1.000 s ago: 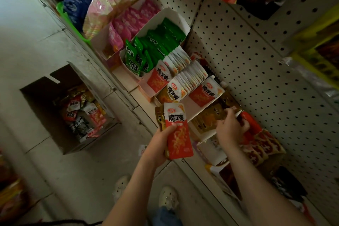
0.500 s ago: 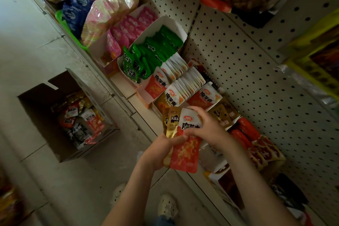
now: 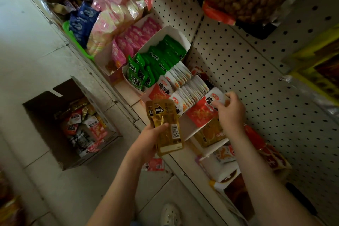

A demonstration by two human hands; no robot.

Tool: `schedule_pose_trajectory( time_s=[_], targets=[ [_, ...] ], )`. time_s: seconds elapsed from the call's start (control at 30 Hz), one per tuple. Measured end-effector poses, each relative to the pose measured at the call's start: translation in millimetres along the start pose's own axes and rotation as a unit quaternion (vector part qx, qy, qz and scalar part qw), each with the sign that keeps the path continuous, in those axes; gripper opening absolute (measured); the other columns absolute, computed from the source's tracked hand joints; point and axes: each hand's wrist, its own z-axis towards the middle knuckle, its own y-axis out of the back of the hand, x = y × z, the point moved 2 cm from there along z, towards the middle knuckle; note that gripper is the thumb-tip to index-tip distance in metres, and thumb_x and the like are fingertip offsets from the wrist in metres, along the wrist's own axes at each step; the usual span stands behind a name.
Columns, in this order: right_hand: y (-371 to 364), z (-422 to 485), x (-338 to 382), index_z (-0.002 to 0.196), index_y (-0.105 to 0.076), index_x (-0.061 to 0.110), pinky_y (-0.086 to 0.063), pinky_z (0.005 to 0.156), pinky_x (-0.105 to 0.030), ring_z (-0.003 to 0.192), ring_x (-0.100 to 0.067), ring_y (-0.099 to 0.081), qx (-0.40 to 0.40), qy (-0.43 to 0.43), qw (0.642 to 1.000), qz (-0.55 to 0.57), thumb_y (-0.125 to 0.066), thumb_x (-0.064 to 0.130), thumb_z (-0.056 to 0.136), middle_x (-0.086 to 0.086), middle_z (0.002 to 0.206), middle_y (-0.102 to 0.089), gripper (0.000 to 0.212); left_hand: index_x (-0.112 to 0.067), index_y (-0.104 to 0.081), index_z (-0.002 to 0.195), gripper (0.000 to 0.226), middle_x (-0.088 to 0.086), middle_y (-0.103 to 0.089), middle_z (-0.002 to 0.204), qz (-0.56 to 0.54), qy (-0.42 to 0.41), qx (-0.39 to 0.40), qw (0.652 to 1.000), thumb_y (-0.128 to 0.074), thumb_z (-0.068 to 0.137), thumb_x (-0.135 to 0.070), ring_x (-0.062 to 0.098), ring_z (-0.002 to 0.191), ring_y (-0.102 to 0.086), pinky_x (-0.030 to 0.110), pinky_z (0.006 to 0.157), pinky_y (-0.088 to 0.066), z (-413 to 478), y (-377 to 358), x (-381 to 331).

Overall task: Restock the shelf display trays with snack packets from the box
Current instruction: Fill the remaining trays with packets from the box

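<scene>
Box: cardboard box sits open on the tiled floor at far left, with mixed snack packets heaped inside.
Left hand: the left hand clasps a small fan of gold packets between thumb and fingers, above the shelf edge.
Tray: the red-and-white packet leans at the front of its row in a white display tray, just right of the gold packets.
Right hand: the right hand pinches that packet's top edge with curled fingertips.
Backing: a white pegboard stands behind the trays, with green packets farther along the shelf.
</scene>
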Motion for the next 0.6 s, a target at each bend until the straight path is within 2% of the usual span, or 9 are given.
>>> schedule_pose_trajectory(
  time_s=[0.1, 0.17, 0.23, 0.3, 0.4, 0.47, 0.53, 0.6],
  targets=[
    [-10.3, -4.4, -4.2, 0.092, -0.045, 0.017, -0.028, 0.052, -0.016, 0.069, -0.008, -0.043, 0.004, 0.015, 0.998, -0.060, -0.068, 0.021, 0.087, -0.001, 0.091, -0.051, 0.024, -0.016, -0.058, 0.111, 0.018, 0.009, -0.072, 0.103, 0.005, 0.007, -0.004, 1.000, -0.053, 0.095, -0.010, 0.029, 0.096, -0.069, 0.041, 0.077, -0.054, -0.2, 2.4, 1.3],
    [-18.2, -8.3, -11.8, 0.088, -0.045, 0.018, -0.030, 0.068, -0.016, 0.081, -0.012, -0.044, 0.031, 0.027, 0.989, -0.141, -0.067, 0.023, 0.087, 0.003, 0.088, -0.051, 0.022, -0.016, -0.057, 0.113, 0.019, 0.010, -0.072, 0.105, 0.013, 0.012, -0.006, 1.000, -0.053, 0.095, -0.011, 0.029, 0.096, -0.069, 0.042, 0.080, -0.054, -0.2, 3.0, 3.1],
    [-27.1, -11.2, -20.8, 0.083, -0.046, 0.020, -0.024, 0.087, -0.026, 0.088, -0.014, -0.046, 0.047, 0.041, 0.974, -0.218, -0.064, 0.019, 0.088, 0.006, 0.085, -0.051, 0.019, -0.017, -0.056, 0.115, 0.021, 0.010, -0.071, 0.107, 0.013, 0.014, -0.009, 1.000, -0.053, 0.095, -0.012, 0.029, 0.098, -0.068, 0.045, 0.085, -0.054, 0.1, 4.9, 5.8],
    [-33.9, -11.3, -25.6, 0.082, -0.046, 0.022, -0.020, 0.094, -0.031, 0.095, -0.017, -0.052, 0.029, 0.053, 0.963, -0.262, -0.060, 0.014, 0.089, 0.005, 0.088, -0.055, 0.017, -0.017, -0.055, 0.119, 0.025, 0.011, -0.070, 0.110, 0.013, 0.014, -0.015, 1.000, -0.054, 0.095, -0.012, 0.030, 0.100, -0.067, 0.048, 0.088, -0.053, 0.7, 8.5, 8.3],
    [-36.5, -7.5, -26.6, 0.095, -0.054, 0.018, -0.020, 0.100, -0.035, 0.104, -0.021, -0.054, -0.018, 0.057, 0.960, -0.272, -0.055, 0.013, 0.091, -0.001, 0.099, -0.062, 0.006, -0.018, -0.054, 0.118, 0.025, 0.011, -0.070, 0.110, 0.006, 0.013, -0.020, 1.000, -0.054, 0.094, -0.011, 0.031, 0.101, -0.067, 0.051, 0.091, -0.051, -0.1, 14.6, 9.6],
    [-38.2, -5.1, -27.5, 0.112, -0.055, 0.012, -0.019, 0.106, -0.039, 0.114, -0.023, -0.052, -0.041, 0.046, 0.954, -0.293, -0.054, 0.011, 0.091, -0.006, 0.112, -0.062, 0.021, -0.019, -0.054, 0.117, 0.024, 0.010, -0.070, 0.108, 0.000, 0.009, -0.020, 1.000, -0.054, 0.094, -0.010, 0.031, 0.100, -0.067, 0.050, 0.088, -0.052, -2.3, 18.4, 9.2],
    [-40.1, -3.9, -27.3, 0.128, -0.047, 0.009, -0.018, 0.109, -0.043, 0.127, -0.026, -0.043, -0.068, 0.030, 0.944, -0.321, -0.054, 0.010, 0.091, -0.012, 0.130, -0.054, 0.038, -0.020, -0.055, 0.116, 0.024, 0.009, -0.070, 0.108, 0.004, 0.002, -0.022, 1.000, -0.053, 0.094, -0.010, 0.030, 0.099, -0.067, 0.048, 0.086, -0.053, -4.9, 20.4, 8.2],
    [-37.1, -7.2, -18.3, 0.132, -0.044, 0.010, -0.024, 0.108, -0.042, 0.130, -0.027, -0.037, -0.088, 0.024, 0.952, -0.293, -0.055, 0.015, 0.091, -0.013, 0.137, -0.046, 0.043, -0.022, -0.056, 0.114, 0.022, 0.008, -0.069, 0.110, 0.025, -0.018, -0.035, 0.999, -0.052, 0.095, -0.010, 0.028, 0.099, -0.067, 0.046, 0.085, -0.053, -6.5, 19.1, 8.8]
  ],
)
